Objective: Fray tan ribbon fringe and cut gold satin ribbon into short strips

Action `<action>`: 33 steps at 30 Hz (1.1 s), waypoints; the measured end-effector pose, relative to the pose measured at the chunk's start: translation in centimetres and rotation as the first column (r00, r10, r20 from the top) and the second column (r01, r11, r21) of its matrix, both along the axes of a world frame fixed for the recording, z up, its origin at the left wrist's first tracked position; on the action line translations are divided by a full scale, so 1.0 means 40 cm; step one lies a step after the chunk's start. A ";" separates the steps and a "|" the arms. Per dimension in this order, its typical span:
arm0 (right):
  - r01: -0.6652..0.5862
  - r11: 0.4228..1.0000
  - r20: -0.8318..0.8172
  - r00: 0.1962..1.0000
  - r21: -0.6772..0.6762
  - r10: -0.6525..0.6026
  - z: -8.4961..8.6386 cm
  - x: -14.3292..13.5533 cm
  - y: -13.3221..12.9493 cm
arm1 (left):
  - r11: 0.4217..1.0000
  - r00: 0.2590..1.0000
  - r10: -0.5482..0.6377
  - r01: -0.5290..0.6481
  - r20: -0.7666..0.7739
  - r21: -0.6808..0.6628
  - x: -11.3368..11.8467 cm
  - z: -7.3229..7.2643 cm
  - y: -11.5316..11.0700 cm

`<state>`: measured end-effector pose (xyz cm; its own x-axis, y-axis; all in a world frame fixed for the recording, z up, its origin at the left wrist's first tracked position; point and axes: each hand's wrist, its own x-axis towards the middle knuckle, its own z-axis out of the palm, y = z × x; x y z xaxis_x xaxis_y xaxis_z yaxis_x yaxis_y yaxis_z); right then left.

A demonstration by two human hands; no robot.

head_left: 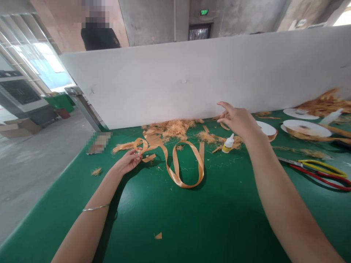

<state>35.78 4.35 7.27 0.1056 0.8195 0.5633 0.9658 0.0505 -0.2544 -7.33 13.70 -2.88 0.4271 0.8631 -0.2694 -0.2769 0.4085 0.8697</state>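
Note:
My left hand (129,161) is closed with its fingertips on a looped piece of orange ribbon (140,141), low over the table's left part. From there a long strip of the same satin ribbon (182,185) curls in wide loops on the green table (175,219). Raised on the right, my right hand (236,119) holds nothing; its thumb and fingers are apart. Just below it stands a small white glue bottle (228,144) with a yellow label. Scissors (318,170) with one yellow and one red handle lie beside my right forearm.
Frayed orange fibres (178,128) pile along the foot of a white partition (175,80). Ribbon spools (305,128), a second bottle (331,117) and a ribbon heap (326,104) occupy the right. A small ribbon scrap (158,236) lies near the front. Beyond the partition a person (98,36) is visible.

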 end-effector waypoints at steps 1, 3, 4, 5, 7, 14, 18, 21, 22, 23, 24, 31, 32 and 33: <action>-0.005 1.000 -0.015 1.000 0.001 0.005 0.004 -0.002 -0.004 | 1.000 1.000 0.017 -0.017 0.002 0.002 0.002 0.001 -0.001; -0.018 1.000 -0.031 0.999 0.008 0.019 0.008 -0.003 -0.009 | 0.998 0.998 0.055 -0.055 0.010 0.012 0.004 0.003 -0.005; -0.027 0.999 -0.032 0.999 0.017 0.028 0.009 -0.001 -0.010 | 0.998 0.998 0.066 -0.067 0.013 0.015 0.005 0.003 -0.006; -0.037 0.999 -0.030 0.999 0.031 0.038 0.008 0.001 -0.010 | 0.997 0.997 0.075 -0.075 0.015 0.016 0.006 0.004 -0.007; -0.050 0.997 -0.026 0.998 0.066 0.052 0.004 0.006 -0.007 | 0.996 0.997 0.082 -0.082 0.015 0.016 0.007 0.005 -0.008; 0.141 0.971 0.023 0.989 0.190 -0.148 -0.004 -0.013 -0.003 | 0.997 0.996 0.082 -0.082 -0.018 0.007 0.003 0.001 -0.004; 0.211 0.961 0.082 0.970 0.181 -0.228 -0.008 -0.026 -0.006 | 0.997 0.997 0.072 -0.072 -0.019 0.011 0.002 0.001 -0.006; 0.201 0.964 0.121 0.967 0.173 -0.223 -0.014 -0.023 -0.003 | 0.999 0.998 0.054 -0.053 -0.017 0.012 0.003 0.004 -0.009; 0.205 0.963 0.134 0.964 0.175 -0.229 -0.016 -0.021 -0.001 | 0.999 0.999 0.049 -0.049 -0.017 0.011 0.003 0.005 -0.010; 0.209 0.962 0.147 0.960 0.178 -0.236 -0.018 -0.019 0.001 | 0.999 0.999 0.046 -0.045 -0.017 0.011 0.003 0.006 -0.011; 0.214 0.960 0.160 0.957 0.183 -0.243 -0.020 -0.017 0.003 | 0.999 0.999 0.044 -0.043 -0.018 0.010 0.003 0.006 -0.011; 0.241 0.940 0.176 0.942 0.240 -0.287 -0.022 -0.025 0.004 | 0.999 1.000 0.026 -0.026 -0.013 0.022 0.002 0.006 -0.014; 0.245 0.941 0.167 0.943 0.234 -0.287 -0.020 -0.026 0.004 | 0.999 1.000 0.024 -0.024 -0.011 0.024 0.002 0.007 -0.014; 0.254 0.941 0.148 0.945 0.223 -0.290 -0.019 -0.027 0.003 | 0.999 1.000 0.022 -0.021 -0.008 0.026 0.002 0.007 -0.014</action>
